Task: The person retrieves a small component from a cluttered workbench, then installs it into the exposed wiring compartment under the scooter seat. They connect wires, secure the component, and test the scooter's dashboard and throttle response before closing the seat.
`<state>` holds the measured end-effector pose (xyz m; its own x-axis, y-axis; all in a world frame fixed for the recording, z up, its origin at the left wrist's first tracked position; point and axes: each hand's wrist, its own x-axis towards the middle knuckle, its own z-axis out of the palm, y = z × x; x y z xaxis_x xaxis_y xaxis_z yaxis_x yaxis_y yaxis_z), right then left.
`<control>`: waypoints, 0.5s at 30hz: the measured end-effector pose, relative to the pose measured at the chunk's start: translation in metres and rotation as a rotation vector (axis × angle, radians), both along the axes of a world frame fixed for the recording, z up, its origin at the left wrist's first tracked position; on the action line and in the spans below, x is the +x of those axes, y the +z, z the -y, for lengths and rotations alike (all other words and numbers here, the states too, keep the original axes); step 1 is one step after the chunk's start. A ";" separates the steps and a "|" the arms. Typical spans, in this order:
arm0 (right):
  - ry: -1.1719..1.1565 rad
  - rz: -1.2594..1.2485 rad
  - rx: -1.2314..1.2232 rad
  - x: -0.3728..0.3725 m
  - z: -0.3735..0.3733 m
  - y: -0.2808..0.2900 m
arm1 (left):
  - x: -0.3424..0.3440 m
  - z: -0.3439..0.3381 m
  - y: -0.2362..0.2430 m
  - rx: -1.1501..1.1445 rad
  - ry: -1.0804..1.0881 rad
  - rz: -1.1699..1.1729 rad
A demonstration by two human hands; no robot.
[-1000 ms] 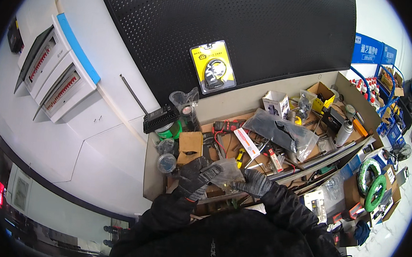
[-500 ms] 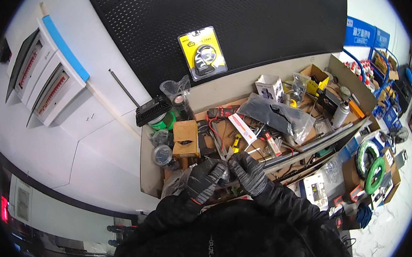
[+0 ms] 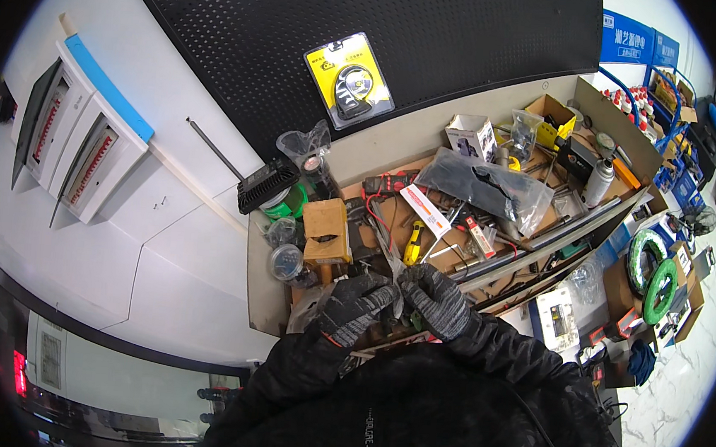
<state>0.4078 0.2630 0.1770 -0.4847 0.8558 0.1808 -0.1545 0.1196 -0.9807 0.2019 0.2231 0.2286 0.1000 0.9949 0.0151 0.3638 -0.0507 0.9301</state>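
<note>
Both hands wear grey-and-black gloves and meet at the front of a cluttered workbench tray. My left hand (image 3: 356,306) and my right hand (image 3: 440,302) have their fingers pinched on a crumpled clear plastic bag (image 3: 397,259), which rises between their fingertips; its contents are too small to make out. Just beyond are a brown cardboard box (image 3: 325,221) with a torn opening, a yellow-handled tool (image 3: 414,242) and a white narrow box (image 3: 425,210). A clear-lidded jar (image 3: 286,262) stands left of my left hand, and loose metal tools lie under and around both hands.
A black pegboard (image 3: 221,39) rises behind, holding a yellow blister pack (image 3: 346,77). Electrical panels (image 3: 81,146) are on the white wall at left. A black floodlight (image 3: 268,186) sits at the tray's left corner. Green coils (image 3: 659,290) and boxes crowd the right.
My hands have drawn closer together on the bag, with the right fingertips raised, and the bag now points upward. The scene has shifted up and slightly left in view as the head moved.
</note>
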 end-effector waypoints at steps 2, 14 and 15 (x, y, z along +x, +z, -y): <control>-0.018 -0.012 0.029 -0.001 0.002 0.001 | 0.000 0.000 -0.001 -0.009 -0.001 0.014; -0.019 0.086 0.061 0.006 0.002 -0.015 | 0.015 0.001 0.018 0.331 -0.138 -0.324; -0.010 0.114 0.084 0.009 0.003 -0.013 | 0.014 0.000 0.019 0.293 -0.136 -0.297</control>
